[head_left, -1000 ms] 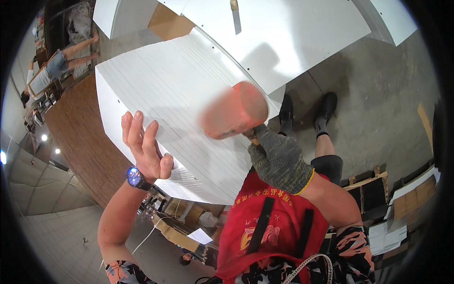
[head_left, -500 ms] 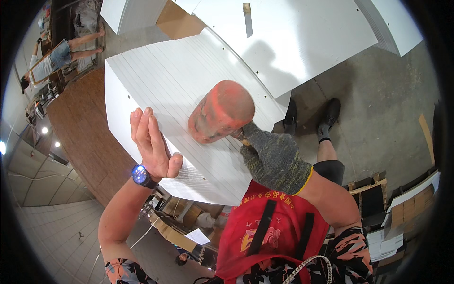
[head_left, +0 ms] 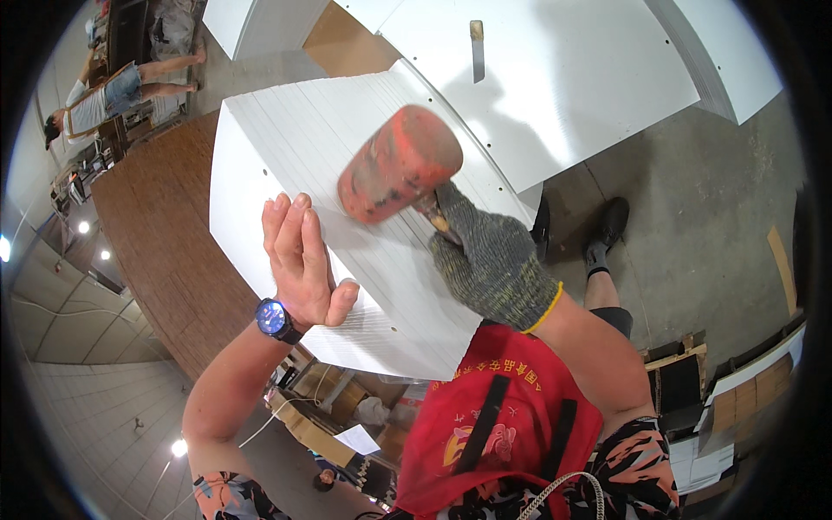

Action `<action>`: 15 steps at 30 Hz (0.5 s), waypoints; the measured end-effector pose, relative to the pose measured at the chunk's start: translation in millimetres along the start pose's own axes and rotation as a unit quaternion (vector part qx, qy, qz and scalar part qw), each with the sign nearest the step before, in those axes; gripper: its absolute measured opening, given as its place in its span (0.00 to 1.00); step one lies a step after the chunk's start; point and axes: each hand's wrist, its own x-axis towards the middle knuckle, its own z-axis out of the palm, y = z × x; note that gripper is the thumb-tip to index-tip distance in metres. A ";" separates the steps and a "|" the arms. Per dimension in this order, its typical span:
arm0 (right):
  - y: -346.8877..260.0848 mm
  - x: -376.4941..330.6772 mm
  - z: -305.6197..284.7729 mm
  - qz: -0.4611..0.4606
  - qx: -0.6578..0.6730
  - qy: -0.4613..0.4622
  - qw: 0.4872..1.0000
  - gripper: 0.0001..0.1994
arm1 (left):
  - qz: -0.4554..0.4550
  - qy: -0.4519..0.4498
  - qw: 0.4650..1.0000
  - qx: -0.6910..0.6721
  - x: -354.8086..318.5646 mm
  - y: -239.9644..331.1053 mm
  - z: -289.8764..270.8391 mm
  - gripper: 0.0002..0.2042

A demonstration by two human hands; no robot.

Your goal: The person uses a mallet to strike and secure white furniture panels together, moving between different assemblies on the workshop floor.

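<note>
My right hand (head_left: 490, 260), in a grey knit glove with a yellow cuff, grips the wooden handle of a red rubber mallet (head_left: 399, 165). The mallet's head hangs just above the edge of a stack of white panels (head_left: 286, 130). My left hand (head_left: 302, 260) is bare, wears a dark wristwatch, and lies flat with fingers together against the panels' edge, left of the mallet.
A large white panel (head_left: 572, 78) with small holes lies on the concrete floor (head_left: 702, 208), a small tool (head_left: 477, 48) resting on it. A brown wood-pattern board (head_left: 165, 234) sits at left. Another person (head_left: 113, 91) stands far left. Cardboard and boards lie at lower right.
The mallet head has come up and to the right along the white panels. My left hand stays flat on the panel edge. The view has shifted slightly.
</note>
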 end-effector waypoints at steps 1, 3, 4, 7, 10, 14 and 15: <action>-3.6 5.7 4.0 0.017 0.012 0.014 1.000 0.29 | 0.002 0.003 1.000 -0.002 0.2 -0.3 0.2 0.39; -2.4 17.9 6.9 0.006 0.040 0.048 0.998 0.29 | 0.000 -0.001 1.000 -0.003 1.6 0.3 1.6 0.39; -4.0 25.3 6.3 0.010 0.017 0.020 1.000 0.29 | -0.002 -0.004 1.000 -0.003 1.2 0.5 0.4 0.39; -9.2 43.3 7.1 0.023 -0.029 -0.021 0.999 0.28 | -0.007 0.000 1.000 -0.006 -0.3 0.4 -0.2 0.39; -18.7 58.0 13.1 0.005 0.019 0.043 0.999 0.28 | -0.001 0.001 1.000 -0.010 2.0 -0.1 -3.2 0.38; -32.5 84.5 4.6 0.007 -0.022 -0.019 1.000 0.27 | 0.016 0.010 1.000 -0.014 3.1 -0.6 -0.3 0.33; -30.0 87.3 11.3 -0.006 0.001 0.016 1.000 0.26 | 0.019 0.009 1.000 -0.020 3.8 -1.2 0.1 0.31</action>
